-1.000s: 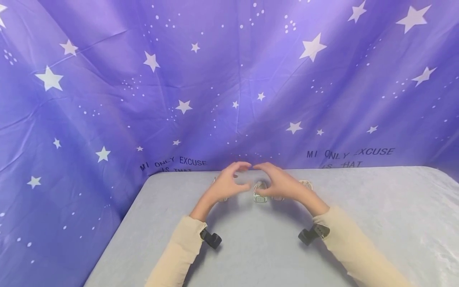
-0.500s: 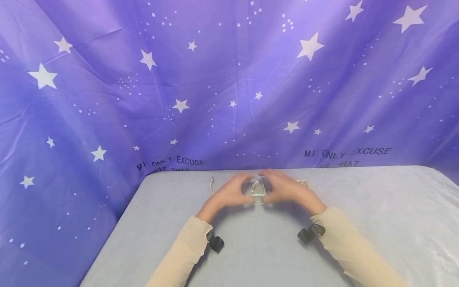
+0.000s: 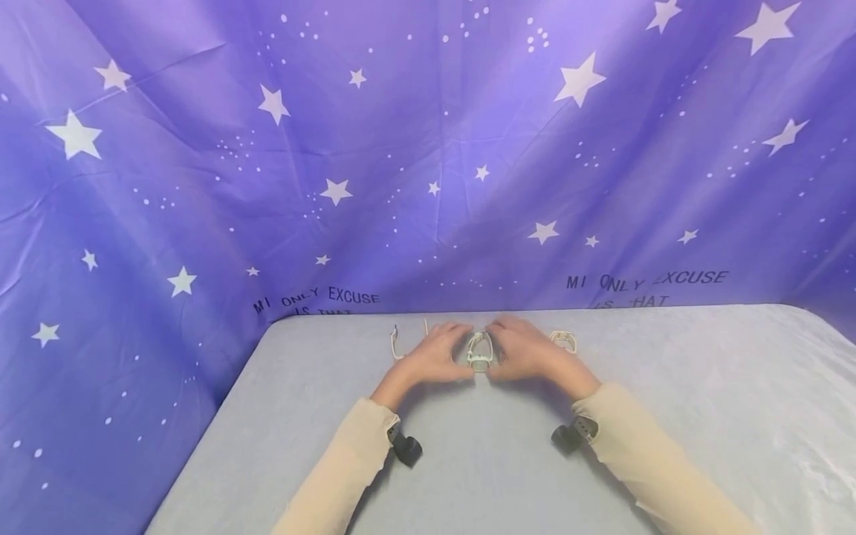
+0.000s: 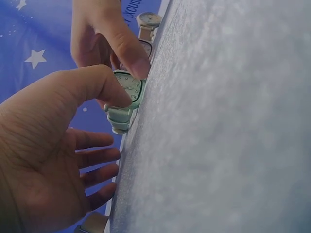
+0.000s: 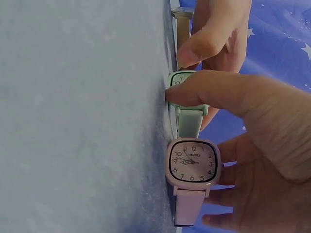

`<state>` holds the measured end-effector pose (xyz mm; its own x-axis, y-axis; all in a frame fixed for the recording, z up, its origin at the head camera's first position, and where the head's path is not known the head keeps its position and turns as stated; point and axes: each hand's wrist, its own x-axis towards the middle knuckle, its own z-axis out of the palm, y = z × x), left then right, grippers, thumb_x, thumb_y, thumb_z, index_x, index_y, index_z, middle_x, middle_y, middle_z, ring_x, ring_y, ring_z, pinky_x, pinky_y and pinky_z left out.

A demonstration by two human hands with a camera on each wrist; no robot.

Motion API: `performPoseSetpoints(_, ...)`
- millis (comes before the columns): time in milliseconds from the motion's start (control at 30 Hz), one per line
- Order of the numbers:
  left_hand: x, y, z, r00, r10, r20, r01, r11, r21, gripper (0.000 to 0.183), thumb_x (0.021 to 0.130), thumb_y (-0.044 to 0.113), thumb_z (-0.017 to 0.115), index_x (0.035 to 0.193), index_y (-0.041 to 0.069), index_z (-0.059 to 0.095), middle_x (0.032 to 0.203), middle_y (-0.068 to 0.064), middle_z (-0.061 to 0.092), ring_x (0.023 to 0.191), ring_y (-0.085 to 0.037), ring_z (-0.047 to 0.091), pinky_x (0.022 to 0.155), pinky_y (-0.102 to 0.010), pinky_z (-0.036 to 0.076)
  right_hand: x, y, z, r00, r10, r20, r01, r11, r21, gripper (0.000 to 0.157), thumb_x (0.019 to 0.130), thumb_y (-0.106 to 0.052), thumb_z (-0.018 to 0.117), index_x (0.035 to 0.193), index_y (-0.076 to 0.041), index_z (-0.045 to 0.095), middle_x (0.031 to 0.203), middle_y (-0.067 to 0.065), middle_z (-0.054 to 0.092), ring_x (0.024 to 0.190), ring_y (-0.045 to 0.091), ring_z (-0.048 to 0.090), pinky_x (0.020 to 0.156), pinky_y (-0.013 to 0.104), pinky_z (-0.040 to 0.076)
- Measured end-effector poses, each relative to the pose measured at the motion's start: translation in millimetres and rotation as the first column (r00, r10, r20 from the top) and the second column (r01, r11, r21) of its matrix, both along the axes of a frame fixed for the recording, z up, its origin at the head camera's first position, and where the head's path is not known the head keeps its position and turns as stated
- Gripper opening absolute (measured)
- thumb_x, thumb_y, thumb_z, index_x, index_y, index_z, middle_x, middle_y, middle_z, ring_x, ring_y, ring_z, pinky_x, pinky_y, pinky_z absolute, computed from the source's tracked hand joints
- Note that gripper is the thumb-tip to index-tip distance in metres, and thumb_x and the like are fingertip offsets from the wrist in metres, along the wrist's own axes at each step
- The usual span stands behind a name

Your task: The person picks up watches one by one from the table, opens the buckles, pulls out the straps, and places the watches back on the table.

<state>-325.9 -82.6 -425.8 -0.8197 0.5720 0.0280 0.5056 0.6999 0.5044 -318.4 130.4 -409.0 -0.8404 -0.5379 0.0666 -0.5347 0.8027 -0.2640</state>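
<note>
A pale green wristwatch (image 3: 480, 364) stands on the table with its strap looped behind the case. My left hand (image 3: 438, 355) grips it from the left, thumb on the edge of the dial and index finger hidden behind. From the other side my right hand (image 3: 524, 351) holds the same watch, its thumb (image 5: 187, 92) across part of the face. In the left wrist view the green dial (image 4: 129, 86) shows between both thumbs. Beside the right hand's spread fingers stands a pink wristwatch (image 5: 193, 163), hidden behind that hand in the head view.
A watch with a light strap (image 3: 394, 345) lies left of the left hand, partly covered by it. Another light-strapped watch (image 3: 563, 342) stands behind the right wrist. A grey cloth covers the table (image 3: 481, 461); a purple starry curtain (image 3: 414, 148) hangs right behind it.
Both hands have come down and closed in on the green watch from either side, the left one moving right. Over the last half second they have stayed nearly still.
</note>
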Motion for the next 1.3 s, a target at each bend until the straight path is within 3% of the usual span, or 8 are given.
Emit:
performPoseSetpoints(367, -1.4, 2.4, -1.4, 0.997, -0.037, -0.065, 0.036, 0.999, -0.017, 0.077, 0.08, 0.031, 0.077, 0.148, 0.009, 0.05, 0.149, -0.012, 0.053, 0.137, -0.033, 0.046, 0.119, -0.051, 0.037, -1.7, 0.0, -0.7, 1.0, 0.018, 0.009, -0.018, 1.0, 0.02, 0.08, 0.071, -0.029, 0.08, 0.137, 0.008, 0.054, 0.139, 0.027, 0.059, 0.134, 0.046, 0.051, 0.118, 0.059, 0.036)
performPoseSetpoints(567, -2.8, 1.7, -1.6, 0.997, -0.045, -0.07, 0.044, 0.999, -0.025, 0.076, 0.08, 0.032, 0.078, 0.148, 0.009, 0.05, 0.15, -0.012, 0.052, 0.138, -0.034, 0.045, 0.119, -0.052, 0.036, -2.4, 4.0, 2.8, 0.999, 0.047, 0.017, -0.046, 0.999, -0.026, 0.073, 0.068, -0.022, 0.081, 0.132, 0.006, 0.059, 0.126, 0.021, 0.067, 0.121, 0.04, 0.06, 0.109, 0.057, 0.046)
performPoseSetpoints(833, -4.7, -1.9, -2.5, 0.998, -0.039, -0.042, 0.041, 0.999, 0.034, 0.076, 0.079, 0.028, 0.08, 0.146, 0.008, 0.052, 0.151, -0.013, 0.052, 0.14, -0.034, 0.044, 0.12, -0.051, 0.036, -3.4, 5.1, 5.0, 0.997, 0.072, 0.033, -0.069, 0.995, -0.079, 0.068, 0.066, -0.017, 0.082, 0.128, 0.005, 0.062, 0.108, 0.012, 0.07, 0.104, 0.032, 0.064, 0.098, 0.054, 0.053)
performPoseSetpoints(1000, -6.4, -4.1, -4.6, 0.999, -0.038, -0.032, 0.041, 0.995, 0.087, 0.074, 0.077, 0.025, 0.084, 0.143, 0.008, 0.055, 0.148, -0.011, 0.057, 0.137, -0.031, 0.048, 0.12, -0.047, 0.037, -4.9, 5.3, 3.7, 0.996, 0.082, 0.028, -0.079, 0.992, -0.094, 0.067, 0.066, -0.016, 0.081, 0.127, 0.003, 0.063, 0.106, 0.01, 0.071, 0.101, 0.029, 0.064, 0.097, 0.053, 0.053)
performPoseSetpoints(1200, -7.0, -3.4, -4.0, 0.998, -0.036, -0.042, 0.041, 0.99, 0.136, 0.073, 0.073, 0.019, 0.085, 0.14, 0.006, 0.057, 0.143, -0.011, 0.061, 0.138, -0.03, 0.052, 0.121, -0.046, 0.037, -5.9, 4.1, 4.3, 0.995, 0.1, 0.022, -0.095, 0.985, -0.147, 0.054, 0.065, -0.012, 0.081, 0.116, -0.002, 0.066, 0.086, 0.002, 0.064, 0.078, 0.015, 0.055, 0.074, 0.036, 0.053)
performPoseSetpoints(1300, -6.8, -3.5, -2.9, 0.999, -0.026, -0.041, 0.032, 0.988, 0.152, 0.076, 0.072, 0.017, 0.086, 0.14, 0.005, 0.056, 0.142, -0.011, 0.061, 0.136, -0.03, 0.054, 0.12, -0.046, 0.039, -5.7, 3.2, 4.1, 0.995, 0.092, 0.026, -0.086, 0.982, -0.169, 0.056, 0.066, -0.01, 0.081, 0.12, -0.003, 0.065, 0.09, 0.003, 0.066, 0.077, 0.015, 0.055, 0.071, 0.033, 0.052)
